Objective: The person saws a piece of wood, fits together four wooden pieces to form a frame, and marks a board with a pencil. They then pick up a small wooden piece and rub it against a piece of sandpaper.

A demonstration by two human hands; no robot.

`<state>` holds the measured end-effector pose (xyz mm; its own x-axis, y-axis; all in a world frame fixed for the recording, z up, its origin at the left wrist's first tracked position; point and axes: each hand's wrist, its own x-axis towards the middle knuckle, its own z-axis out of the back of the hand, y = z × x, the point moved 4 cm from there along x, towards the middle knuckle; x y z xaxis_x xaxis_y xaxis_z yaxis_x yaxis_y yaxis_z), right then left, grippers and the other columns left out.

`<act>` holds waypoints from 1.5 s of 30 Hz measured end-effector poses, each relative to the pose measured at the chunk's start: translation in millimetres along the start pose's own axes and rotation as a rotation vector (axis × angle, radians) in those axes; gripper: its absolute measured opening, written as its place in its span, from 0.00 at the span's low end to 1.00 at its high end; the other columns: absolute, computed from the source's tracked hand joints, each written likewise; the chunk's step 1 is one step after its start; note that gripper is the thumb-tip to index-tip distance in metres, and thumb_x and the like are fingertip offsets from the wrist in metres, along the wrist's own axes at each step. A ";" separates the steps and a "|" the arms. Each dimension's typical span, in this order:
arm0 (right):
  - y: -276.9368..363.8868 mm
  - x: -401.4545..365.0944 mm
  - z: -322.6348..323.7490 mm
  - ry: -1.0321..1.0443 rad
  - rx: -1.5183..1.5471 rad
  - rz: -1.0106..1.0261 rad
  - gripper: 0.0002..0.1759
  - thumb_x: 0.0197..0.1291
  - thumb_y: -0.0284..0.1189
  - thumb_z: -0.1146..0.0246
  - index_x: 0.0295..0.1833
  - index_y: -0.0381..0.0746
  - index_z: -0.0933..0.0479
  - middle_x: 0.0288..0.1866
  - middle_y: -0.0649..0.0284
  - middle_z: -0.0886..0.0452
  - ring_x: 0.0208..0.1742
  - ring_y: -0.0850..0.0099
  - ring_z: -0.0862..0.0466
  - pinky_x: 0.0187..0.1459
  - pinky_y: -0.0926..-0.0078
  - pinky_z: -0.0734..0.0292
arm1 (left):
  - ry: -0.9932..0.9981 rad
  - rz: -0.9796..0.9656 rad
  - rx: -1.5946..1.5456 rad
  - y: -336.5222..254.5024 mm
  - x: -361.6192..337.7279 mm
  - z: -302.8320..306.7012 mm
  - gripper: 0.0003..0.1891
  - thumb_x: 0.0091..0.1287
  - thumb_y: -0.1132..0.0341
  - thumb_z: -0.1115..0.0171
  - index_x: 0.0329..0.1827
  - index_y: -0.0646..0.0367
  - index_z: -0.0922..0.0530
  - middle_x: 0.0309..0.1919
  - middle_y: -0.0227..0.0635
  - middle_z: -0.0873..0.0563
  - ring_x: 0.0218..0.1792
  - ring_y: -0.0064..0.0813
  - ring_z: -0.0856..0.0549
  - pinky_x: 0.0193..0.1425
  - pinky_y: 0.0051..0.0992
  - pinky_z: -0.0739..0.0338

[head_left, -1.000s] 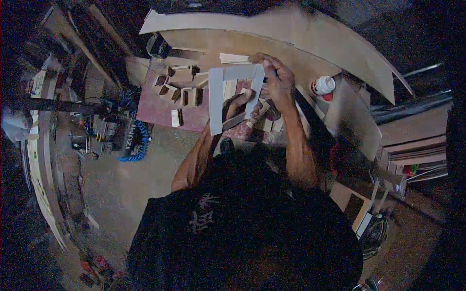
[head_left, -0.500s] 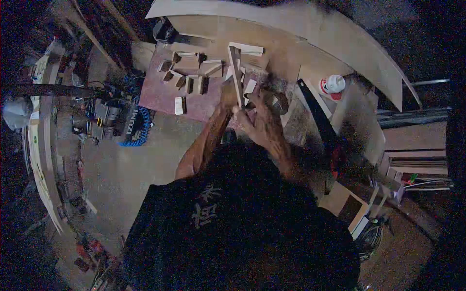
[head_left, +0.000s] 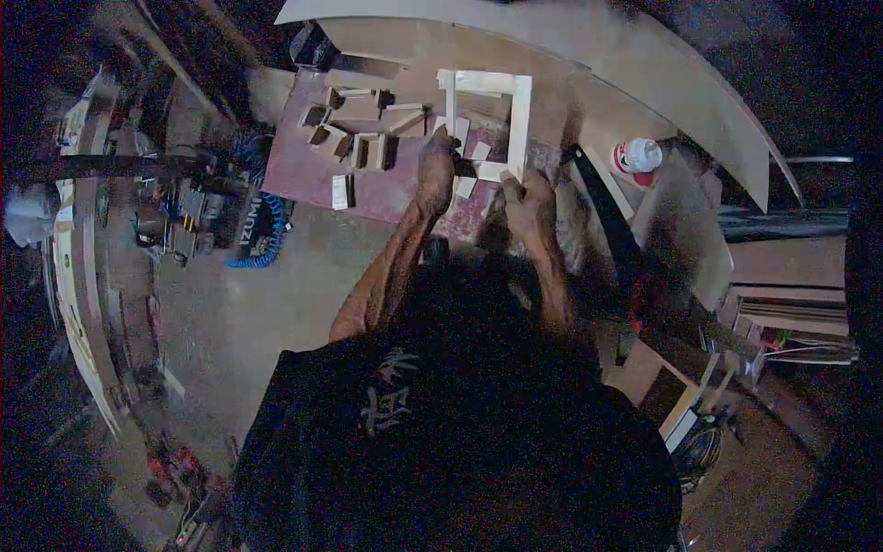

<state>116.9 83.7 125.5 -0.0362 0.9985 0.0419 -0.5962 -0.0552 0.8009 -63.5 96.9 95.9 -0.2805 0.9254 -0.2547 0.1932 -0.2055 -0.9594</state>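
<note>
Left hand: the left hand [head_left: 437,175] is closed around the near left part of the wooden frame [head_left: 521,120]; the exact wrap of the fingers is hard to make out.
Right hand: the right hand [head_left: 531,201] grasps the frame's near right corner, fingers bent over it.
Beside the left hand: several small wooden assemblies [head_left: 371,152] stand to its left and farther off, apart from it, the boxlike one nearest.
Table edge: a small pale block [head_left: 341,191] lies well to the left of the left hand, near the edge of the reddish table [head_left: 303,166].
Between the hands: loose pale pieces [head_left: 481,150] lie about the frame's near side, some seen through its opening.
Right of the right hand: a long dark blade-like strip [head_left: 607,202] slants close by; past it stands a white bottle [head_left: 637,156] with red on it.
Beyond both hands: a broad curved panel [head_left: 662,74] arches across the far side; a dark container [head_left: 313,46] sits far to the left.
Frame's place: in front of the person, reaching away from both hands over the table; whether it touches the surface cannot be told.
Frame's look: pale, four-sided and open in the middle, its right side broad and bright, its left side narrower, its near corners partly covered by the hands.
</note>
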 end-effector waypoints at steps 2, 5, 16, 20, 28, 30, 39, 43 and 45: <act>-11.1 2.6 -7.7 -0.127 -0.167 0.193 0.14 0.59 0.34 0.40 0.42 0.33 0.25 0.36 0.50 0.20 0.37 0.57 0.20 0.39 0.62 0.25 | 0.056 -0.152 0.049 -8.7 -5.8 2.9 0.13 0.68 0.66 0.50 0.38 0.72 0.25 0.25 0.40 0.22 0.25 0.33 0.19 0.33 0.33 0.21; -27.5 0.4 -18.2 -0.362 -0.116 0.347 0.15 0.59 0.36 0.39 0.42 0.33 0.25 0.32 0.56 0.20 0.33 0.64 0.19 0.35 0.66 0.25 | 0.144 -0.137 0.123 -30.7 -20.2 2.8 0.14 0.62 0.73 0.50 0.50 0.67 0.26 0.33 0.37 0.20 0.32 0.28 0.20 0.40 0.28 0.22; -19.2 8.8 16.3 0.068 0.073 -0.098 0.16 0.61 0.40 0.41 0.42 0.37 0.24 0.23 0.61 0.22 0.17 0.70 0.23 0.21 0.72 0.27 | 0.242 0.015 -0.040 -16.6 -25.8 -5.8 0.20 0.69 0.72 0.50 0.63 0.63 0.39 0.44 0.40 0.22 0.44 0.29 0.21 0.46 0.31 0.22; -15.3 17.0 28.7 -0.055 -0.295 0.256 0.17 0.61 0.40 0.40 0.42 0.36 0.24 0.23 0.61 0.21 0.17 0.70 0.22 0.21 0.70 0.27 | 0.282 -0.098 0.056 -14.0 -22.1 -15.7 0.21 0.69 0.69 0.50 0.64 0.61 0.41 0.42 0.40 0.22 0.39 0.28 0.20 0.40 0.31 0.20; -9.2 8.8 49.6 0.118 0.180 -0.311 0.17 0.59 0.39 0.40 0.42 0.34 0.24 0.23 0.59 0.21 0.19 0.73 0.21 0.22 0.74 0.26 | 0.353 -0.139 0.050 -10.8 -23.5 -39.5 0.21 0.70 0.66 0.52 0.63 0.61 0.44 0.33 0.38 0.23 0.30 0.25 0.21 0.31 0.26 0.24; -0.5 9.8 60.1 0.091 0.200 -0.276 0.18 0.59 0.39 0.40 0.42 0.34 0.24 0.23 0.59 0.20 0.20 0.74 0.21 0.23 0.75 0.26 | 0.342 -0.232 0.029 -9.7 -21.6 -45.9 0.21 0.70 0.66 0.52 0.62 0.62 0.43 0.31 0.38 0.23 0.28 0.24 0.22 0.31 0.25 0.25; -18.3 36.3 116.3 -0.110 0.189 -0.122 0.18 0.58 0.40 0.40 0.41 0.34 0.24 0.24 0.60 0.20 0.21 0.74 0.21 0.24 0.75 0.26 | 0.375 -0.325 0.112 -52.1 -2.3 -114.6 0.16 0.68 0.70 0.51 0.56 0.65 0.38 0.26 0.38 0.21 0.27 0.23 0.22 0.33 0.25 0.23; -29.3 84.1 169.2 -0.232 0.123 -0.036 0.18 0.58 0.40 0.40 0.41 0.34 0.24 0.24 0.60 0.20 0.21 0.74 0.21 0.24 0.75 0.26 | 0.402 -0.440 0.293 -52.7 47.6 -170.9 0.12 0.65 0.66 0.46 0.45 0.63 0.36 0.24 0.40 0.18 0.23 0.24 0.20 0.28 0.26 0.23; -40.4 113.4 192.8 -0.247 0.072 -0.026 0.19 0.58 0.40 0.40 0.41 0.34 0.23 0.24 0.60 0.20 0.21 0.74 0.21 0.24 0.74 0.26 | 0.465 -0.460 0.224 -71.5 66.9 -202.1 0.11 0.62 0.66 0.43 0.40 0.66 0.31 0.24 0.39 0.18 0.20 0.25 0.21 0.25 0.26 0.24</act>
<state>291.5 199.9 213.1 0.1810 0.9706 0.1586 -0.5350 -0.0381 0.8440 93.9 237.8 172.0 0.1547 0.9643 0.2150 -0.0616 0.2266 -0.9720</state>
